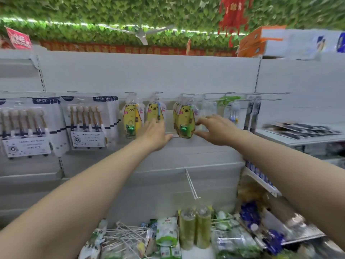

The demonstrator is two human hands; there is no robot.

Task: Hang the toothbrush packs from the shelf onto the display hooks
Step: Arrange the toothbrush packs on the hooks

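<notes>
The left hand (155, 132) reaches out with its grip spread. The fingers are straight and lie flat against the lower part of the blue-brush pack (154, 109), and the thumb points right along the back panel (130, 75).

The right hand (216, 130) has a half-closed grip. Curled fingers above and the thumb below pinch the right edge of the stacked packs (183, 116).

These stacked packs are several yellow bear-shaped cards, one behind another. The front one holds a green brush and a green toy, and all hang from a wire hook (188, 94). The blue-brush pack hangs alone on the next hook to the left, and a yellow-brush pack (130, 116) hangs beyond it. Farther left hang the six-brush packs (87, 120).

More loose packs (168, 232) lie heaped on the shelf (197, 254) at the bottom, below a bare hook (191, 184).
</notes>
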